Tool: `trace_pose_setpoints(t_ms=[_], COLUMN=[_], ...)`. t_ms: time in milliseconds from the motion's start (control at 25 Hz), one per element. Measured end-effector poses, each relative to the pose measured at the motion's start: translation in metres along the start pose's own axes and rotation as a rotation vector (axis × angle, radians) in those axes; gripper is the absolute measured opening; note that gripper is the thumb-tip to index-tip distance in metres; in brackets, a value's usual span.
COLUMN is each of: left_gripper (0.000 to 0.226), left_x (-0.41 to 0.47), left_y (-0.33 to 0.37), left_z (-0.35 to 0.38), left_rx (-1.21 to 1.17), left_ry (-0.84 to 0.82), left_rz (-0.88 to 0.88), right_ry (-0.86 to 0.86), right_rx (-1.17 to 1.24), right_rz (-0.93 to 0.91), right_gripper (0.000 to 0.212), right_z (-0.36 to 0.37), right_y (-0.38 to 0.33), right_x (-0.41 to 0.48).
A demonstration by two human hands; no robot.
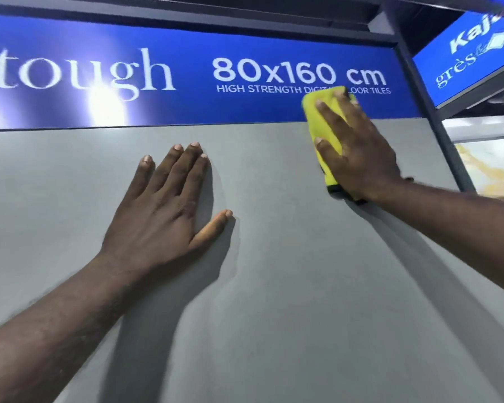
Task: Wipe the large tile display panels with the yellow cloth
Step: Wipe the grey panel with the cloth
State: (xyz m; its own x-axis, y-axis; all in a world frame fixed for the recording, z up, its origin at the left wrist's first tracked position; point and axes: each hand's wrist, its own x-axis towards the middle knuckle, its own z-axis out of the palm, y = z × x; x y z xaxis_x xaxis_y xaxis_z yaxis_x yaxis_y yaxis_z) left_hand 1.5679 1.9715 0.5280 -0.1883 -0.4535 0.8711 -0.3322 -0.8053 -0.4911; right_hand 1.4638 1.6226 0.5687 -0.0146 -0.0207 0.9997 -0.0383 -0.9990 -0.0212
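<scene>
Cloth (pixel 326 123) pressed flat under straight-fingered right hand (pixel 361 152) upper right, straddling top edge of panel (pixel 274 286) and sign (pixel 186 68); left hand (pixel 163 210) spread flat mid-panel, bare grey below.

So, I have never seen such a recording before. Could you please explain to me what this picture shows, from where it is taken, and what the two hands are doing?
There is no machine here. A person works with bare hands, and the single picture comes from a wide-angle camera worn on the person's head, looking forward at the hands.

In front stands a large grey tile panel, upright like a wall. The left hand lies flat on it with straight fingers and holds nothing. The right hand presses a yellow cloth against the panel's top edge, near its right corner. The cloth partly covers the blue sign above, which reads "80x160 cm". A second blue sign hangs further to the right.
</scene>
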Motion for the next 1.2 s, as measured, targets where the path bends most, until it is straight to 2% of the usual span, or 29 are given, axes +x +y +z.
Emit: trace_pose_setpoints(t_ms=[40, 80, 160, 200, 240, 280, 320, 360, 400, 520, 560, 600, 680, 720, 840, 880, 920, 1000, 1040, 1160, 1200], left_gripper=[0.096, 0.095, 0.094, 0.094, 0.094, 0.093, 0.093, 0.093, 0.093, 0.093, 0.093, 0.092, 0.092, 0.091, 0.091, 0.091, 0.091, 0.09, 0.09, 0.09, 0.089], left_x=[0.003, 0.008, 0.016, 0.018, 0.02, 0.024, 0.028, 0.032, 0.037, 0.044, 0.045, 0.044, 0.043, 0.042, 0.038, 0.038, 0.038, 0.038, 0.038, 0.036, 0.036], left_y=[0.007, 0.016, 0.037, 0.048, 0.057, 0.064, 0.07, 0.075, 0.079, 0.088, 0.09, 0.09, 0.09, 0.09, 0.092, 0.092, 0.092, 0.092, 0.093, 0.094, 0.095], left_z=[0.002, 0.004, 0.007, 0.009, 0.011, 0.014, 0.016, 0.017, 0.019, 0.021, 0.021, 0.021, 0.019, 0.018, 0.017, 0.017, 0.017, 0.015, 0.015, 0.015, 0.015], left_rx=[0.009, 0.014, 0.008, 0.008, 0.01, 0.014, 0.018, 0.021, 0.022, 0.044, 0.049, 0.051, 0.052, 0.053, 0.056, 0.053, 0.047, 0.046, 0.046, 0.047, 0.044], left_ry=[0.007, 0.01, 0.01, 0.007, 0.003, 0.002, 0.006, 0.012, 0.016, -0.001, -0.009, -0.018, -0.034, -0.039, -0.054, -0.055, -0.051, -0.048, -0.047, -0.036, -0.032], left_rz=[-0.001, 0.007, 0.046, 0.067, 0.084, 0.1, 0.11, 0.115, 0.113, 0.094, 0.089, 0.085, 0.08, 0.077, 0.075, 0.074, 0.071, 0.069, 0.069, 0.066, 0.068], right_ry=[0.023, 0.043, -0.037, -0.058, -0.047, -0.012, 0.036, 0.062, 0.051, -0.037, -0.029, 0.002, 0.061, 0.043, -0.025, 0.001, 0.035, 0.089, 0.056, 0.012, 0.034], right_rx=[-0.005, -0.049, -0.063, -0.085, -0.113, -0.099, -0.046, -0.024, -0.072, -0.105, -0.126, -0.127, -0.095, -0.109, -0.116, -0.127, -0.133, -0.065, -0.072, -0.137, -0.109], right_rz=[0.077, -0.034, -0.422, -0.515, -0.454, -0.251, 0.028, 0.202, 0.18, -0.324, -0.312, -0.169, 0.234, 0.234, -0.241, -0.261, -0.138, 0.284, 0.312, -0.093, -0.057], right_gripper=[0.063, 0.063, 0.061, 0.062, 0.063, 0.065, 0.067, 0.068, 0.067, 0.064, 0.064, 0.066, 0.069, 0.069, 0.063, 0.063, 0.064, 0.069, 0.071, 0.064, 0.064], right_z=[0.002, 0.002, -0.004, -0.012, -0.014, -0.015, -0.014, -0.01, -0.009, -0.018, -0.022, -0.024, -0.023, -0.019, -0.022, -0.025, -0.027, -0.029, -0.028, -0.025, -0.03], right_y=[0.001, 0.004, 0.027, 0.045, 0.064, 0.079, 0.086, 0.088, 0.087, 0.109, 0.12, 0.128, 0.128, 0.12, 0.112, 0.121, 0.128, 0.132, 0.129, 0.131, 0.137], right_x=[-0.003, -0.009, -0.022, -0.021, -0.016, -0.008, -0.003, -0.004, -0.01, -0.037, -0.033, -0.023, -0.005, -0.005, -0.024, -0.023, -0.015, 0.001, 0.001, -0.019, -0.021])
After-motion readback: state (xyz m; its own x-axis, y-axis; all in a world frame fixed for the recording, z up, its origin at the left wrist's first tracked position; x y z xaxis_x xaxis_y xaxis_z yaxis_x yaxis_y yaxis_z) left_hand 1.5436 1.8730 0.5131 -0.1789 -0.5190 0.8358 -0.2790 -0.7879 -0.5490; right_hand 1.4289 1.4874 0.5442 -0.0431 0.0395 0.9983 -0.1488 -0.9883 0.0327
